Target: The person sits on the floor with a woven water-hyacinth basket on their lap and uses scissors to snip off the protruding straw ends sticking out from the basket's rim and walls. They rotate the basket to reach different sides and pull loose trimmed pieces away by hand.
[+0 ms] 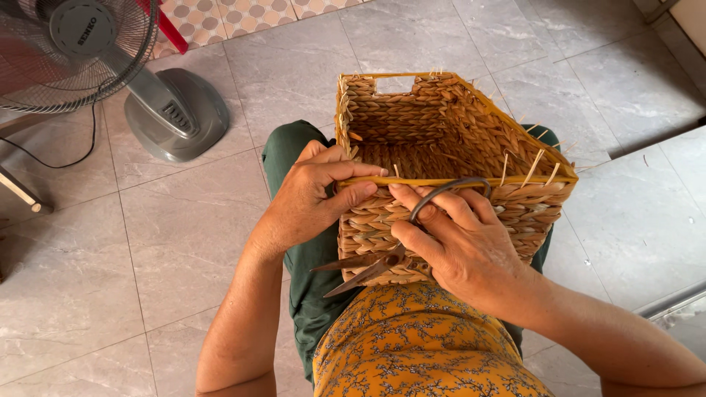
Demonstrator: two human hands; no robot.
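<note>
The right hand (460, 242) curls around scissors (382, 263), their blades open and pointing left, its fingertips pressed on the near rim of the basket (471, 125). The left hand (312, 195) grips the same rim at the corner, thumb inside. The basket rests on the lap. Beyond, a fan (132, 81) stands on the floor (184, 242).

The woven basket (448, 140) is straw-tan with a yellow rim. Dark grey scissors (382, 261) lie against it. At six o'clock sits an orange garment (419, 345) with dark sprigs; green trousers (283, 151) beneath. The floor (184, 242) is marbled grey; at eleven o'clock, a grey fan (158, 103).
</note>
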